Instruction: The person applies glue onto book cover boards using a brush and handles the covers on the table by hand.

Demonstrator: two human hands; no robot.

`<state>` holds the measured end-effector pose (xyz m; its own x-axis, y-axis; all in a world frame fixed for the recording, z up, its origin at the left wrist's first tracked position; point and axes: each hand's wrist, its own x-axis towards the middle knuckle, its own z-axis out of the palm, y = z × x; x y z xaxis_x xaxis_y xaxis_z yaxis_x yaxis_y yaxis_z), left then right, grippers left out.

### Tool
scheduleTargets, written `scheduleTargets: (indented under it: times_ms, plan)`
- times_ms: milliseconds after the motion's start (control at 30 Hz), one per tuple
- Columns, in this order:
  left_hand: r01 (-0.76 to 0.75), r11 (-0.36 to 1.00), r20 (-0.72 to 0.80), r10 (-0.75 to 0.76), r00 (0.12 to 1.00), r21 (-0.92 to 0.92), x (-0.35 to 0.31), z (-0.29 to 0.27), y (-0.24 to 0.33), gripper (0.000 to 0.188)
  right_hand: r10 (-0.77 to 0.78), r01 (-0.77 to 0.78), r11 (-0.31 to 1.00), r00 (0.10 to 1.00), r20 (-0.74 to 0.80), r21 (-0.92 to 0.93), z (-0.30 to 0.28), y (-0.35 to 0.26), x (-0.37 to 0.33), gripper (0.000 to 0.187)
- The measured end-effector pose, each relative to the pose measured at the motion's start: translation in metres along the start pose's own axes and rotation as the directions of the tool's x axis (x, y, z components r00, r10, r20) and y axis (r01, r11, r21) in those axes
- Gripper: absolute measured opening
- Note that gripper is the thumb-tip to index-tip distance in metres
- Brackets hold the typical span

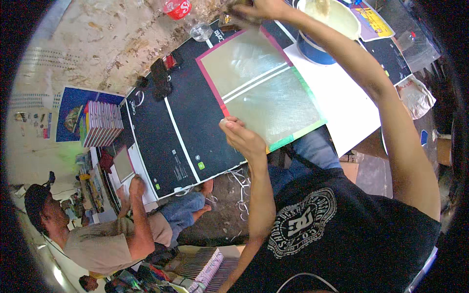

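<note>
Nearest, the left hand (245, 140) grips the near edge of a shiny two-part panel (268, 100) — bordered in pink and green — which lies over a black board (188, 115), with a white sheet (342, 97) to its right. Farther off stands a blue bucket (315, 50), and past the panel's far edge the right hand (266, 9) blurs, so I cannot tell whether it grasps anything.

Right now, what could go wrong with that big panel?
From this view, the right arm crosses in front of the round blue bucket, so a bump might spill the pale stuff inside. The pale rectangular panel with pink and green edges has a corner near the person's blue denim jeans; it might slip if the left grip loosens.
</note>
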<state>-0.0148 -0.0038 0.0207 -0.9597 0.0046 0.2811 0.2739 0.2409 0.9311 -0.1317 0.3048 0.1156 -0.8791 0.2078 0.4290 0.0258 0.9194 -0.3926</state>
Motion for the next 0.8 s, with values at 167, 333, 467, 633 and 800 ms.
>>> scheduleTargets:
  times_ms: [167,333,467,633,800]
  plan:
    - [0.018,1.000,0.021,-0.018,1.000,0.010,-0.004,0.005,0.010,0.052,-0.068,0.066,0.998,0.993,0.094,0.024,-0.007,0.020,-0.058,0.033]
    - [-0.016,0.998,-0.001,0.016,1.000,0.060,-0.002,0.000,0.001,0.052,0.147,-0.147,0.989,0.989,-0.005,0.008,-0.049,-0.026,-0.073,0.035]
    - [-0.014,0.999,0.005,0.014,1.000,0.045,-0.003,-0.002,0.003,0.051,0.121,-0.116,0.992,0.981,0.152,-0.044,-0.044,-0.036,-0.105,0.034]
    - [0.045,0.999,0.028,-0.046,0.999,0.028,-0.001,0.001,0.007,0.043,0.152,-0.163,0.953,0.986,-0.062,-0.255,-0.055,-0.014,-0.098,0.030]
    - [-0.029,0.998,0.022,0.028,0.999,0.057,-0.001,0.001,-0.002,0.051,-0.214,0.202,0.969,0.974,0.075,0.143,-0.026,-0.008,-0.074,0.036]
